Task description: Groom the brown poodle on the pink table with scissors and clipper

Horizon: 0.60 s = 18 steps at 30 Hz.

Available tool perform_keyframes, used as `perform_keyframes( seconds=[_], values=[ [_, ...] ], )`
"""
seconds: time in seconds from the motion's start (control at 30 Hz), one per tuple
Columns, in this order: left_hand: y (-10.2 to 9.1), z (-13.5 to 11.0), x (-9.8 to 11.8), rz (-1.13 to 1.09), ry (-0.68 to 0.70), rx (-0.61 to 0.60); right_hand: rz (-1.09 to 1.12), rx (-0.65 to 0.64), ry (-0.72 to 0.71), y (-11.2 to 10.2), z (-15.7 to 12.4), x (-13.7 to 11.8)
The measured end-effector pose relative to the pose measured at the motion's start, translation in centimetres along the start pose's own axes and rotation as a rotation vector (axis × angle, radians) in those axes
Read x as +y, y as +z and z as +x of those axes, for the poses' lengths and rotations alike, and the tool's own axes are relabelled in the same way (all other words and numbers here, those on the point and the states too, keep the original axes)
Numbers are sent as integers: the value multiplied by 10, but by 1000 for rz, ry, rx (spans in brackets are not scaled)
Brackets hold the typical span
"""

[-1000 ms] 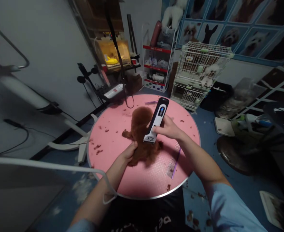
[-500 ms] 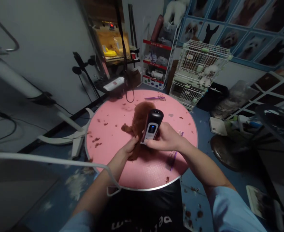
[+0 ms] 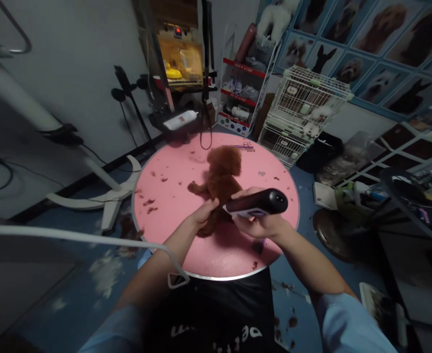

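Observation:
A small brown curly dog (image 3: 220, 180) stands on a round pink grooming table (image 3: 172, 196), facing away from me. My left hand (image 3: 202, 216) is closed on the dog's rear end. My right hand (image 3: 259, 223) grips a black and white electric clipper (image 3: 257, 203), which lies sideways with its head against the dog's hindquarters. Tufts of cut brown fur lie scattered over the pink top.
A black leash loop (image 3: 205, 128) hangs from above at the table's far edge. Purple scissors (image 3: 246, 146) lie beyond the dog. White wire cages (image 3: 304, 110) and a shelf rack (image 3: 242, 93) stand behind. A dryer hose (image 3: 91, 240) crosses at left. Fur litters the blue floor.
My right hand has turned the clipper from upright on the dog's back to lying sideways low at its rear. My left hand stays on the hindquarters. My view has shifted.

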<state>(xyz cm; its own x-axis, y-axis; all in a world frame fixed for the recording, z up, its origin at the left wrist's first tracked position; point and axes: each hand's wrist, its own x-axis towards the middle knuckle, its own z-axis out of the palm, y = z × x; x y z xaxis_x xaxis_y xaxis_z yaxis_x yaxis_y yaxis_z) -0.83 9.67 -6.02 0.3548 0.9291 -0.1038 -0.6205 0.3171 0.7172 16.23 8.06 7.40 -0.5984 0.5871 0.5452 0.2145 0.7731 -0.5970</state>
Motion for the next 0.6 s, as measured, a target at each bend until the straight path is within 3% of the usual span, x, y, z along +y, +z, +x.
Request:
perform_keyframes(
  seconds=[0.13,0.2,0.23,0.3,0.37,0.47,0.53,0.6],
  values=[
    [9,-8,10,-33,-70,59,122,-100,116,13,-14,1],
    [13,-12,16,-19,-81,-2,275,5,157,20,-37,-2],
    [15,-13,19,-6,-81,-34,383,137,226,21,-51,-3],
    [17,-14,22,40,-73,-46,646,338,491,21,-77,-3],
    [16,-14,23,131,-46,19,902,310,770,21,-92,0],
    [12,-16,28,351,-46,71,1092,208,943,25,-86,7],
    [12,-21,38,615,-37,75,1087,234,935,29,-73,11],
    [19,-28,55,1014,98,172,1053,286,903,32,-61,12]
  ],
)
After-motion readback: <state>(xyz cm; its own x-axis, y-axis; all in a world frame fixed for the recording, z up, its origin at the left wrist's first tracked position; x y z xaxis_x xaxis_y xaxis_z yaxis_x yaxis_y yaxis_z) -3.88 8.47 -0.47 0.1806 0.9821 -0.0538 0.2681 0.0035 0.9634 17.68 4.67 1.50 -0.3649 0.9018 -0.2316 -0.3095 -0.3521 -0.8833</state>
